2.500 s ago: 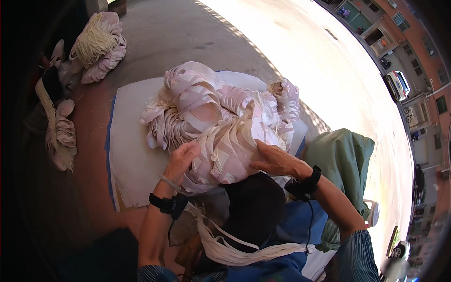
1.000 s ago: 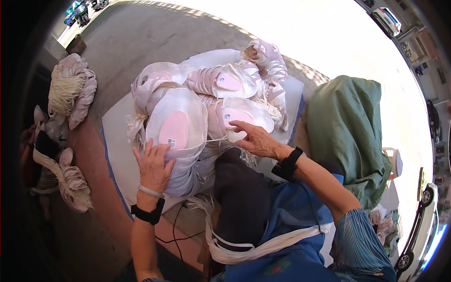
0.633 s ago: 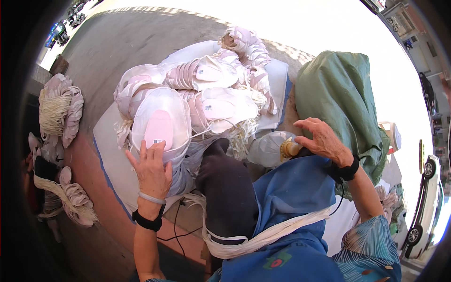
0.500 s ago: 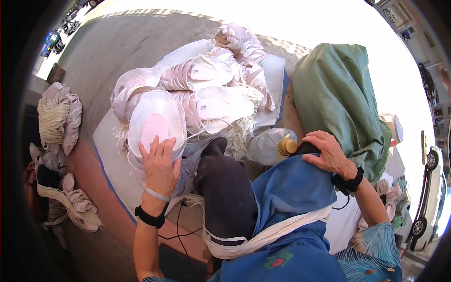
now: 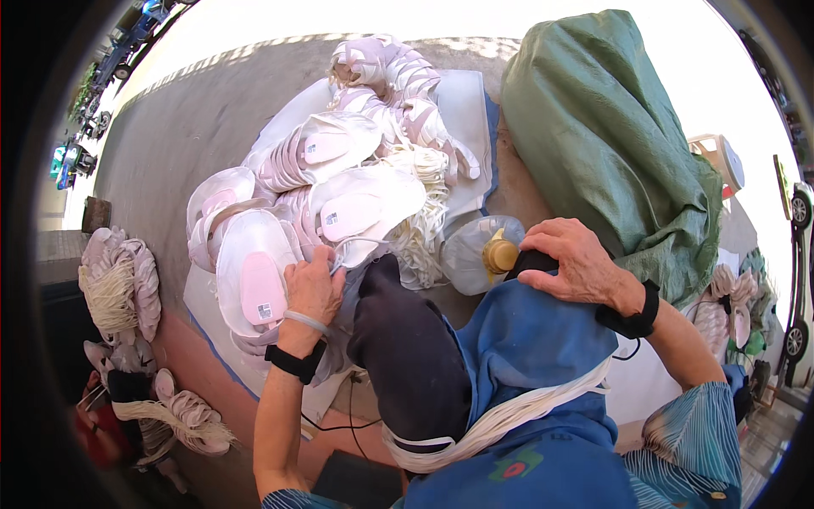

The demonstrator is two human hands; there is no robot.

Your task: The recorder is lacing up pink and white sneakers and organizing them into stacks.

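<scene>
outdoor street-side work spot | paved ground (image 5: 195,110) | parked cars (image 5: 797,271) | bundled white goods (image 5: 339,195)

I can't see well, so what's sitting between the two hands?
In the head view, between the left hand and the right hand lie a dark cloth and a clear plastic bottle with a tan cap.

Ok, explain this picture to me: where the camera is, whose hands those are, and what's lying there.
The camera sits on a person's head and looks down, so the edges bend. Both forearms from below are that person's own. The left hand rests on a heap of pale pink and white insoles piled on a white sheet. The right hand lies on blue cloth over the lap, beside a clear bottle. A green sack stands to the right. Neither hand clearly grips anything.
</scene>
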